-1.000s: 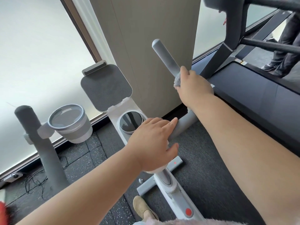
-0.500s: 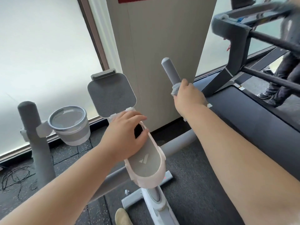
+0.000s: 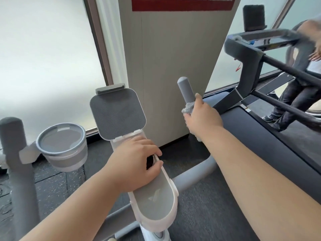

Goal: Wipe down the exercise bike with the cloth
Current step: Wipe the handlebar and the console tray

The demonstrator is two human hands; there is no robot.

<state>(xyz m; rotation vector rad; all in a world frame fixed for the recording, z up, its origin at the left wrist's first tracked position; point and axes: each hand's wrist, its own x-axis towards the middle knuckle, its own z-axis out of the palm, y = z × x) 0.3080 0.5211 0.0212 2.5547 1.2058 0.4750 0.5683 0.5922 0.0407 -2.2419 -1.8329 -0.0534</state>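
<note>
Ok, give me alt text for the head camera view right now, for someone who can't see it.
On an exercise bike, the right hand grips a grey cloth around the right handlebar while the left hand holds the white console. A tablet holder and cup holder sit to the left, a treadmill on the right.

Open gap between tablet holder (image 3: pixel 118 113) and right handlebar (image 3: pixel 185 89), pillar (image 3: pixel 173 49) behind.

Two bare forearms (image 3: pixel 78 206), rising from the lower left and lower right corners, uncovered right to the frame's edge. Left hand (image 3: pixel 137 160) and right hand (image 3: pixel 203 117) bare too. At bottom centre, a tan shoe tip (image 3: pixel 109 239), barely in view.
</note>
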